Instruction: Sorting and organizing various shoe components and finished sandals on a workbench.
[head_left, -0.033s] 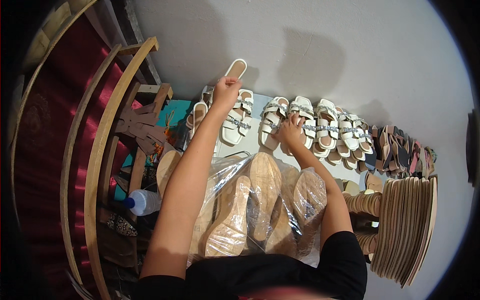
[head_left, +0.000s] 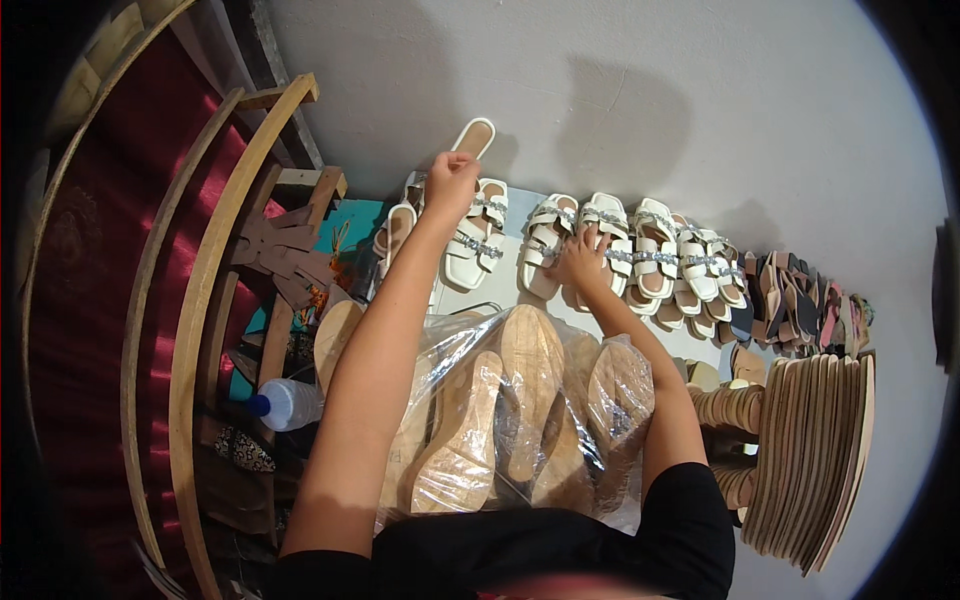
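Observation:
In my left hand [head_left: 453,186], fingers closed around it, is a white slip-on sandal [head_left: 474,137] with a tan insole, raised by the wall. Just below that hand stands a pair of white sandals [head_left: 470,250] with glittery silver straps. My right hand [head_left: 582,260] reaches into the row of white sandals, its fingers apart and touching a sandal [head_left: 606,214] with silver-trimmed straps. Another white sandal [head_left: 545,245] lies at its left, and several more [head_left: 655,250] sit at its right. The palm side of my right hand is hidden.
Clear plastic wrapping [head_left: 465,400] with wooden shoe lasts [head_left: 532,350] lies between my forearms. Stacked sole sheets [head_left: 812,455] stand at the right, below dark sandals [head_left: 785,295]. At the left are a wooden frame [head_left: 195,330], a blue-capped bottle [head_left: 292,405] and brown strap cut-outs [head_left: 280,255].

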